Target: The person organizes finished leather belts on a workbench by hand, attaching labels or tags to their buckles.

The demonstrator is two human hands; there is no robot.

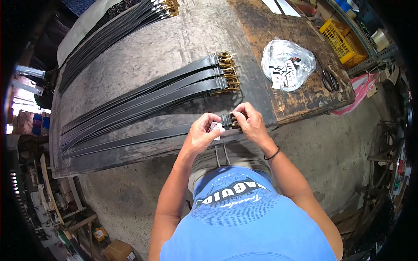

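A single black belt [143,135] lies along the table's near edge, its buckle end raised between my hands. My left hand [203,131] pinches a small white tag [216,127] against the belt just left of the buckle. My right hand [249,121] has its fingers closed on the buckle [235,121]. Beyond them a pile of black belts [174,80] with brass-coloured buckles [227,71] stretches to the left. On the wooden part to the right, a clear plastic bag [300,54] holds several white and black tags.
Black-handled scissors [329,81] lie right of the bag. Another belt bundle [117,32] is at the table's far left. A yellow crate [337,41] stands beyond the right edge, near a pink sack [359,92]. A cardboard box [118,251] sits on the floor.
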